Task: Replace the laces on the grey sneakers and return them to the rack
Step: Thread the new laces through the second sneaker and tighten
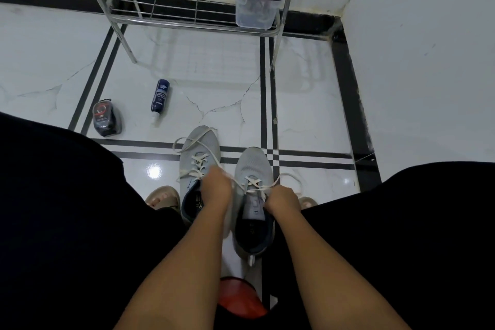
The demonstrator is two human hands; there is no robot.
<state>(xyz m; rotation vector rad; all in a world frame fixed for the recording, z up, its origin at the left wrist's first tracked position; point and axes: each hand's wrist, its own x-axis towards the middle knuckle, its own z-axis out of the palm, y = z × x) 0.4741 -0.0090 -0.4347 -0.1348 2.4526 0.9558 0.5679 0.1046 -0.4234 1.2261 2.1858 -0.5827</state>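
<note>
Two grey sneakers stand side by side on the floor, toes pointing away from me. The left sneaker has a white lace threaded through it, with loose ends trailing over its toe. The right sneaker sits closer to me, its white lace crossing the upper eyelets. My left hand grips the lace at the right sneaker's left side. My right hand pinches the lace at its right side, by the tongue. The metal shoe rack stands beyond the sneakers.
A clear plastic box with a dark lid sits on the rack's lower shelf. A dark blue bottle lies on the tiles, a dark round tin to its left. My sandalled feet flank the sneakers. A red stool is under me. A wall stands to the right.
</note>
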